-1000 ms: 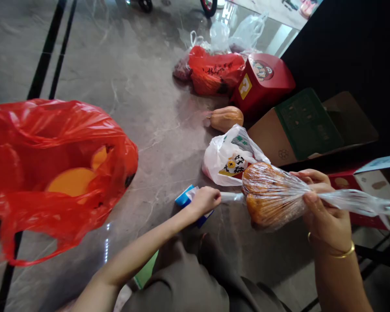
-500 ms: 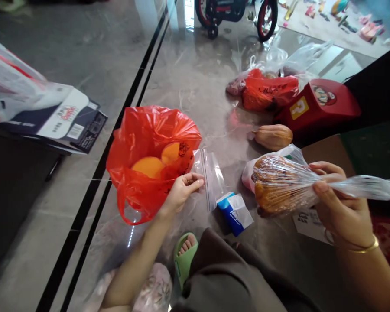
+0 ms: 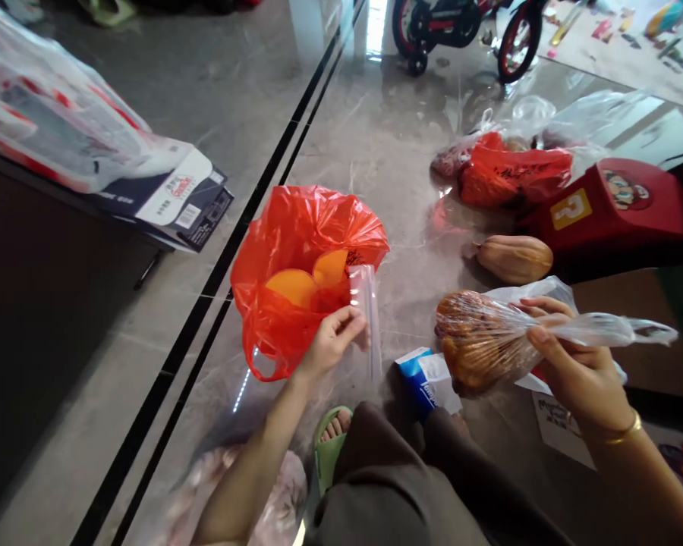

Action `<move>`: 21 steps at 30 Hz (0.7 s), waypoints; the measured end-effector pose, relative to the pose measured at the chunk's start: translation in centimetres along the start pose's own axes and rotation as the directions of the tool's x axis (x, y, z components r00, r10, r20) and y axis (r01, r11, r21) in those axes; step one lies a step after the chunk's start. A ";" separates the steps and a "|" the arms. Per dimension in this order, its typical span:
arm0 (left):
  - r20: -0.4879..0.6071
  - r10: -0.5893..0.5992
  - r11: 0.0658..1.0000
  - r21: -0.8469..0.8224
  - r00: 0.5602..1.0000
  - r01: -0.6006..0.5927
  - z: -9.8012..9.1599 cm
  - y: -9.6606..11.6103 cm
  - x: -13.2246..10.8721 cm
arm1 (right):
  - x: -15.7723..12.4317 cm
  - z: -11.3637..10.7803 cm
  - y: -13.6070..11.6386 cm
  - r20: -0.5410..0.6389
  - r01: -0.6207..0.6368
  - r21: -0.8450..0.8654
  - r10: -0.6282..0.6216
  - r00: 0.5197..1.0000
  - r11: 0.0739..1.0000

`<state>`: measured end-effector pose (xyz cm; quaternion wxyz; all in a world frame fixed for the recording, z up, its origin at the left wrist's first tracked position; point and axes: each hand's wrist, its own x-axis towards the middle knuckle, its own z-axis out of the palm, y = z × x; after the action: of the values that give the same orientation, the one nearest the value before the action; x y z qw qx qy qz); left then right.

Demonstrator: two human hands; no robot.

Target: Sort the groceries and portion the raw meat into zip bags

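One clear zip bag [image 3: 369,303] is pinched in the left hand [image 3: 330,345] near the red bag [image 3: 341,216] — the right hand [image 3: 580,371], curled closed, grips the gathered neck of a plastic bag of brown lumps [image 3: 472,349], aloft over the floor [image 3: 410,296].

Person's left hand [image 3: 331,343], bare, pinches, left forearm [image 3: 262,447] extended forward; right hand [image 3: 583,371], bare, grips, right forearm [image 3: 657,481] slanting inward.

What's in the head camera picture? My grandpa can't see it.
Someone's right hand holds a gathered clear plastic bag of browned food; the left hand pinches a zip-lock bag near an open red plastic bag. A butternut squash lies on the gray floor.
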<state>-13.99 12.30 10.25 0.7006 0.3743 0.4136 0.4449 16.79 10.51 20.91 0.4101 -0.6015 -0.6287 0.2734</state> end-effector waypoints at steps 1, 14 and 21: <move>-0.011 0.012 0.991 0.134 1.000 -0.010 0.2 -0.6 -0.1 | 0.1 0.1 0.3 0.031 0.010 0.005 -0.010 0.999 1.000; -0.305 0.166 0.702 0.704 0.938 0.105 1.8 -6.3 -0.1 | 0.9 5.8 8.6 0.175 -0.001 -0.006 0.002 0.985 1.000; -0.332 0.141 0.609 0.772 0.933 0.182 1.4 -9.2 1.7 | 1.2 7.9 10.7 0.147 -0.064 0.104 0.049 0.988 0.992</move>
<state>-9.40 10.73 2.18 0.3794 0.5521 0.6923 0.2681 15.89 14.18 8.12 0.3875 -0.5745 -0.6237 0.3615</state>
